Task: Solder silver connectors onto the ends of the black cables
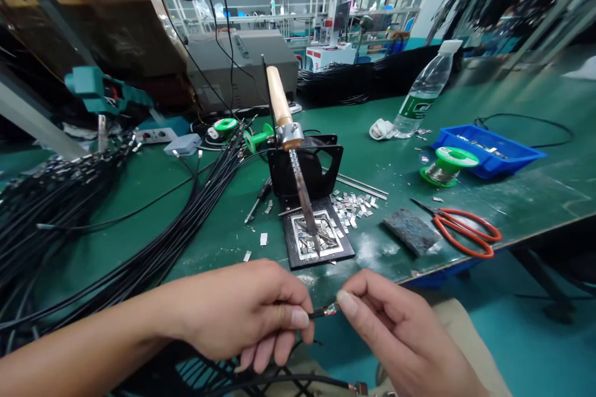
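Observation:
My left hand [251, 316] pinches a black cable [317, 313] close to its stripped end, between thumb and bent fingers. At that end, small coloured wires [331, 309] show, and the thumb and fingertip of my right hand [391, 329] are closed on the tip. What exactly sits between the right fingertips is hidden. Just beyond both hands, a soldering iron [300, 180] with a wooden handle leans on a black stand [293, 254], its tip down over a silver-edged tray [333, 254] of metal bits.
Small metal pieces [356, 205] lie scattered beside the stand. Right of it are a dark sponge-like block [410, 231], orange-handled scissors [465, 232], a solder spool [444, 167], a blue tray [503, 164] and a plastic bottle [423, 96]. Bundled black cables [186, 223] cover the left.

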Available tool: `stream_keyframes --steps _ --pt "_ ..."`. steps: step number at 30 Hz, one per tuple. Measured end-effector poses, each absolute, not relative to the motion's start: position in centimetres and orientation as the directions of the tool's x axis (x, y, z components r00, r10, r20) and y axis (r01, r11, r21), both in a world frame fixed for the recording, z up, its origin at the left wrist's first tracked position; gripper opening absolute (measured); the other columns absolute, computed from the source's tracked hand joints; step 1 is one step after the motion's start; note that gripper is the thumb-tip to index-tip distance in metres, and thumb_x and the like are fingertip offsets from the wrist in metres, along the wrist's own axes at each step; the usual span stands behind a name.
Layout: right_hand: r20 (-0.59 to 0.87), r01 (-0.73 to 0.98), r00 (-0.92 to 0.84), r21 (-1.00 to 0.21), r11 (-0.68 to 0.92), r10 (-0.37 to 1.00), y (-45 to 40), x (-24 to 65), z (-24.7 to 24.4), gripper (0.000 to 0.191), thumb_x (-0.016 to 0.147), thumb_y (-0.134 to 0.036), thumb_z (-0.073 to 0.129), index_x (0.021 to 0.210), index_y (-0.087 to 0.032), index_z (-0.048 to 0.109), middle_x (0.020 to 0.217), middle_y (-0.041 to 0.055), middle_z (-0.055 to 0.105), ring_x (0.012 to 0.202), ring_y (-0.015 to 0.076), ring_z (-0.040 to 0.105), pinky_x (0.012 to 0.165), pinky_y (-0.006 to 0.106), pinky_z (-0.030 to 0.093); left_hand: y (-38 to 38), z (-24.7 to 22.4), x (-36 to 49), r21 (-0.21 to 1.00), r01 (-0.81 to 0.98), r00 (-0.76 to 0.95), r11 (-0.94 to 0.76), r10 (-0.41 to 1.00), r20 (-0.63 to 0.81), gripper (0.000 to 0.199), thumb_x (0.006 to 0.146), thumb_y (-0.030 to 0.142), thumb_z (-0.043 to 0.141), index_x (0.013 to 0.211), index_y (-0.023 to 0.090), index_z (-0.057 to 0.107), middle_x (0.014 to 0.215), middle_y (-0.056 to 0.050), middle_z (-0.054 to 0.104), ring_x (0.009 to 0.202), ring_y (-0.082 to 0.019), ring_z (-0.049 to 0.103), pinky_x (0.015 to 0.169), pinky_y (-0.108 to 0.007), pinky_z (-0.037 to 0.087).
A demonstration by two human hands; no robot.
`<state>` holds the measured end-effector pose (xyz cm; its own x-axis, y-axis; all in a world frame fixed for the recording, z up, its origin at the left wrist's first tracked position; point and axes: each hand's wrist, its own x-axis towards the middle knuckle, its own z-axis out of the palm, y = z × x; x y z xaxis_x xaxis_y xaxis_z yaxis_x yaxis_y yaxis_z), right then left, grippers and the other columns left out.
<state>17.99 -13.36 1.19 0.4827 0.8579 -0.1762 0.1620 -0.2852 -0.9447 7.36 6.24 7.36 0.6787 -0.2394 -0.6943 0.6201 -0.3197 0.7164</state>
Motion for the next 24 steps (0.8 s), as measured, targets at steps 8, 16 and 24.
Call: stream_keyframes --steps 8,16,24 --pt "-0.236 0.091 0.509 -0.942 -0.324 0.828 -12.81 17.66 1.53 0.056 0.093 -0.066 0.045 0.076 -0.014 0.054 0.064 -0.0017 0.039 0.06 0.0084 0.033 0.054 0.018 0.033 6.46 6.94 7.35 0.731 0.611 0.695 -0.304 -0.237 -0.679 0.029 0.104 0.036 0.039 0.095 0.016 0.058 0.072 0.0 0.059 0.053 -0.005 0.051 0.047 -0.008 0.042" --pt "-0.191 0.093 0.534 -0.955 -0.282 0.823 -12.52 17.58 1.41 0.053 0.095 -0.063 0.046 0.072 -0.015 0.051 0.064 -0.0023 0.035 0.059 0.008 0.032 0.052 0.018 0.032 6.57 6.86 7.44 0.731 0.607 0.7 -0.313 -0.225 -0.678 0.031 0.105 0.038 0.038 0.095 0.016 0.059 0.072 0.0 0.059 0.052 -0.005 0.05 0.048 -0.009 0.042" --pt "-0.177 0.099 0.552 -0.956 -0.275 0.815 -12.5 17.7 0.83 0.05 0.096 -0.06 0.047 0.072 -0.016 0.05 0.063 -0.0026 0.034 0.059 0.008 0.032 0.05 0.017 0.032 6.58 6.96 7.48 0.721 0.613 0.696 -0.323 -0.212 -0.686 0.031 0.105 0.035 0.038 0.096 0.015 0.059 0.072 0.001 0.058 0.053 -0.004 0.05 0.048 -0.008 0.041"
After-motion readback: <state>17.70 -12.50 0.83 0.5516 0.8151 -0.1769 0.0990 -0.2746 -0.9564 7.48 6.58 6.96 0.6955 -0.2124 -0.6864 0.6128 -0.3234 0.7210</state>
